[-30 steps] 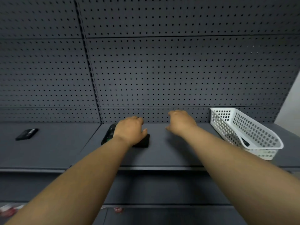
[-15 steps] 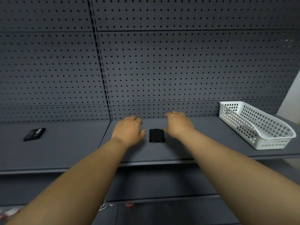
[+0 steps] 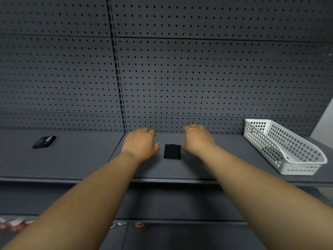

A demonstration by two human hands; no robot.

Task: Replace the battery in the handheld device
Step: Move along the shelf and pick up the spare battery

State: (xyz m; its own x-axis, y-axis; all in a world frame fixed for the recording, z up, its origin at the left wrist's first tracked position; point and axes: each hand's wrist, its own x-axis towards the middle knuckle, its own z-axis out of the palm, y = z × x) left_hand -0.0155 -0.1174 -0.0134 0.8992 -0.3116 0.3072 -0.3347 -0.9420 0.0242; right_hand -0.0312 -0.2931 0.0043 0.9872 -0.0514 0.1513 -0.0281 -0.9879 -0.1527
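Observation:
A small black rectangular handheld device (image 3: 172, 151) lies flat on the grey shelf (image 3: 180, 170), between my two hands. My left hand (image 3: 140, 145) rests palm down just left of it, thumb near its edge, holding nothing that I can see. To the right of the device, my right hand (image 3: 197, 138) hovers palm down with loosely spread fingers, a small gap from it. A flat black battery (image 3: 44, 142) with a pale label lies far left on the neighbouring shelf section.
A white perforated plastic basket (image 3: 288, 148) stands at the shelf's right end, with something dark inside. Grey pegboard (image 3: 180, 78) backs the shelf. Red-capped items (image 3: 139, 225) sit on a lower shelf.
One second ago my left hand covered the device at the left. The device now lies uncovered between both hands. Since half a second ago little has moved.

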